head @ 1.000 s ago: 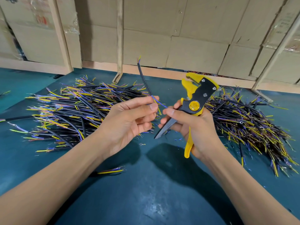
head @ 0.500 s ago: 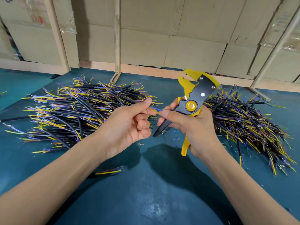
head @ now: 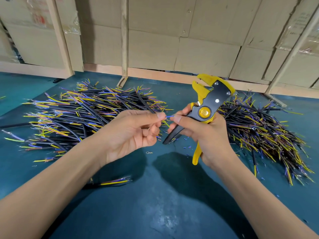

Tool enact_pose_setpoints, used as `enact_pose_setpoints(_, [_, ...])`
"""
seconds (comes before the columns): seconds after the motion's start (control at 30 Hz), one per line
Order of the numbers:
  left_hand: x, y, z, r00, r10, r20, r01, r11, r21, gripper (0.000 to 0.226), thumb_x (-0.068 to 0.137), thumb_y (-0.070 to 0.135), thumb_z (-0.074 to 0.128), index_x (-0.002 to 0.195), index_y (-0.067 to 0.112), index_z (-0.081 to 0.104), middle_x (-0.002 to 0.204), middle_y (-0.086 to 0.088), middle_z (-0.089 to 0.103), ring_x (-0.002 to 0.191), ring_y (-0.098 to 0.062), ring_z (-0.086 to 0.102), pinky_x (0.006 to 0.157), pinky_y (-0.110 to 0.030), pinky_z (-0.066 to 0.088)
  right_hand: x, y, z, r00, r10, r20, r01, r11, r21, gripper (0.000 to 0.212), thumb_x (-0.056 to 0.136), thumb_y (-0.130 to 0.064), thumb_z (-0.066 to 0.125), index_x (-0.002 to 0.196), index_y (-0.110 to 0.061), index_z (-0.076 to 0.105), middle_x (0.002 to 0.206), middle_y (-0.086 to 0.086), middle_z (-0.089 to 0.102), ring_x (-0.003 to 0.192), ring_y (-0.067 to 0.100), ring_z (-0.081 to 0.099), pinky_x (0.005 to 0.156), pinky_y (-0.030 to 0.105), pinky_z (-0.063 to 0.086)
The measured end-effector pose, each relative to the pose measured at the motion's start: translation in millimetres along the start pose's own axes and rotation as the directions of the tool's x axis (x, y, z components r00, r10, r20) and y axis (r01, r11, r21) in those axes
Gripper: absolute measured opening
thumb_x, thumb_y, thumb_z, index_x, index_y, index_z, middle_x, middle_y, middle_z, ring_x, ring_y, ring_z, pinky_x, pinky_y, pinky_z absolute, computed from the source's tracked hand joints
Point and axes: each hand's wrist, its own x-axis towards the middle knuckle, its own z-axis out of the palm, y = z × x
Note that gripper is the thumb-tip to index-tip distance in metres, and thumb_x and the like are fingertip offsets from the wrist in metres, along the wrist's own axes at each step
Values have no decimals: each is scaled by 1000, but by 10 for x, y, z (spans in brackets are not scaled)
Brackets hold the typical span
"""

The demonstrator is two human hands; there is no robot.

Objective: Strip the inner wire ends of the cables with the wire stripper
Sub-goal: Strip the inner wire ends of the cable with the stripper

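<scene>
My left hand (head: pixel 131 133) holds a black cable (head: pixel 145 104) that runs up and away behind its fingers. A thin blue inner wire (head: pixel 168 116) spans the small gap between my two hands, pinched by left thumb and forefinger on one side and by right fingertips on the other. My right hand (head: pixel 205 135) also grips the yellow and black wire stripper (head: pixel 205 109), jaws pointing up and slightly open, handles pointing down.
A big pile of black cables (head: pixel 82 114) with yellow and purple wire ends lies at the left, another cable pile (head: pixel 262 135) at the right. One loose cable end (head: pixel 115 181) lies near my left forearm. Small blue insulation bits dot the teal table (head: pixel 155 204). Cardboard boxes stand behind.
The cable, upright a second ago, has tipped down low behind my left hand. Both hands have come together on the blue wire end, with the stripper staying upright.
</scene>
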Motion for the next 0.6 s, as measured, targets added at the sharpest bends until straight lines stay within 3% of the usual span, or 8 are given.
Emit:
enact_pose_setpoints(0.13, [-7, 41, -21, 997, 77, -30, -76, 996, 36, 14, 79, 18, 73, 78, 6, 67, 67, -3, 54, 51, -8, 49, 46, -19, 42, 16, -4, 1, 999, 48, 19, -49, 998, 44, 9, 79, -4, 74, 77, -12, 69, 80, 20, 68, 66, 40, 70, 69, 49, 61])
enact_pose_setpoints(0.2, [5, 64, -35, 985, 151, -85, -151, 989, 5, 14, 78, 18, 73, 77, 5, 69, 71, -5, 52, 54, -9, 47, 47, -20, 43, 26, -14, -19, 985, 133, 106, -140, 989, 54, 10, 82, -8, 72, 74, -14, 72, 75, 20, 67, 64, 40, 68, 67, 51, 60])
enact_pose_setpoints(0.3, [18, 86, -58, 966, 219, -138, -222, 975, -3, 27, 75, 20, 75, 90, 0, 65, 73, -4, 52, 55, -9, 47, 48, -20, 43, 16, -17, -36, 933, 267, 240, -276, 961, 7, 10, 83, -10, 71, 74, -8, 73, 74, 23, 66, 63, 40, 68, 63, 50, 59])
enact_pose_setpoints(0.47, [25, 76, -79, 965, 218, -148, -220, 976, 2, 22, 77, 19, 74, 86, 0, 65, 72, -5, 51, 55, -9, 47, 47, -20, 42, -16, 3, -23, 882, 351, 314, -345, 935, -76, 8, 83, -9, 72, 76, -4, 71, 76, 25, 67, 64, 43, 69, 64, 51, 59])
enact_pose_setpoints(0.6, [35, 83, -96, 965, 214, -149, -226, 971, -72, 23, 80, 17, 73, 93, 1, 64, 72, -4, 50, 55, -8, 47, 48, -19, 42, -12, 3, -34, 875, 351, 334, -340, 936, -93, 7, 83, -8, 71, 78, -4, 71, 75, 24, 67, 63, 43, 69, 65, 51, 59])
